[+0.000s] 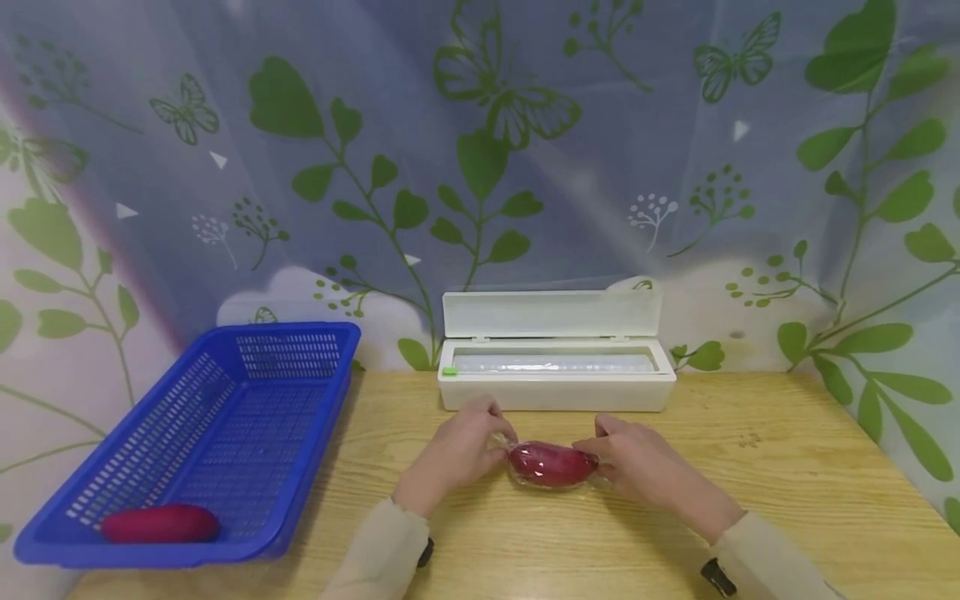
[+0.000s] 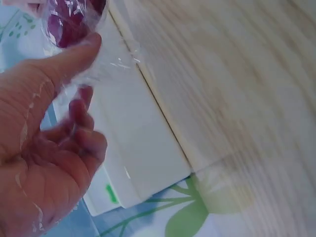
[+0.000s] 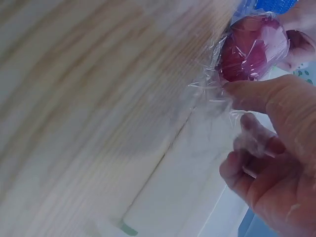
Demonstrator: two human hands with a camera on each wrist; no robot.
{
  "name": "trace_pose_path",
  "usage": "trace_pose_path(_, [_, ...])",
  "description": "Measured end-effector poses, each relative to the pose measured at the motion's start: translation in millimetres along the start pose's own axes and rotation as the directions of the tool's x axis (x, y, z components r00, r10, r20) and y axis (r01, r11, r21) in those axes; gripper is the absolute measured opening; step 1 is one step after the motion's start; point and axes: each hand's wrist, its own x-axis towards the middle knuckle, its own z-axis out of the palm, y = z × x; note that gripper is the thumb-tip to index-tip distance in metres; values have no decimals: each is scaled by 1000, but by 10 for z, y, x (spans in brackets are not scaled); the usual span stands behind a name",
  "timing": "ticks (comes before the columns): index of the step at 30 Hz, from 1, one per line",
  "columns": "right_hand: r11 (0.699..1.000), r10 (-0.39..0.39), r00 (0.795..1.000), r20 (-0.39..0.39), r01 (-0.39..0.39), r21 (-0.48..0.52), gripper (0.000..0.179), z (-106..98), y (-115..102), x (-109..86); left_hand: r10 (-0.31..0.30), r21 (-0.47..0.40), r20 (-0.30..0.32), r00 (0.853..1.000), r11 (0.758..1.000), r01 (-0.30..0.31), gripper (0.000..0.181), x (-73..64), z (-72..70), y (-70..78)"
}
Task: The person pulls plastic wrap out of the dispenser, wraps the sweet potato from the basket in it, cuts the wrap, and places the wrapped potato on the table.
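A red sweet potato, wrapped in clear plastic wrap, is in front of the white box on the wooden table. At its left end my left hand pinches the loose film between thumb and fingers. My right hand does the same with the film at the right end. In the left wrist view the thumb lies along the plastic wrap beside the potato. The right wrist view has crinkled film gathered at the right thumb, close against the potato's end.
Behind the hands, a white wrap dispenser box stands with its lid raised and a film roll inside. On the left, a blue basket holds another red sweet potato. A leaf-patterned curtain hangs along the table's back.
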Motion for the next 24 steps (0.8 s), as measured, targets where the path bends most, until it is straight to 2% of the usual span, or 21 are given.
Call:
trace_pose_path(5, [996, 35, 999, 37, -38, 85, 39, 4, -10, 11, -34, -79, -55, 998, 996, 30, 29, -4, 22, 70])
trace_pose_path(9, [986, 74, 995, 67, -83, 147, 35, 24, -31, 31, -65, -143, -52, 996, 988, 58, 25, 11, 49, 101])
trace_pose_path(13, [987, 114, 991, 73, -122, 106, 34, 42, -48, 37, -94, -253, 15, 995, 963, 95, 26, 28, 52, 102])
trace_pose_path(16, [994, 103, 994, 46, -104, 33, 34, 59, -42, 43, -102, -370, 107, 989, 919, 135, 38, 35, 35, 90])
trace_pose_path(19, [996, 85, 996, 19, -85, -1, 33, 74, -33, 56, -83, -445, 191, 978, 881, 162, 51, 42, 21, 79])
trace_pose_path(21, [996, 91, 996, 22, -91, 18, 33, 73, -34, 63, -57, -450, 213, 975, 880, 150, 58, 45, 23, 69])
trace_pose_path(24, [986, 127, 990, 58, -132, 98, 34, 60, -54, 68, -13, -433, 200, 980, 896, 100, 60, 47, 39, 53])
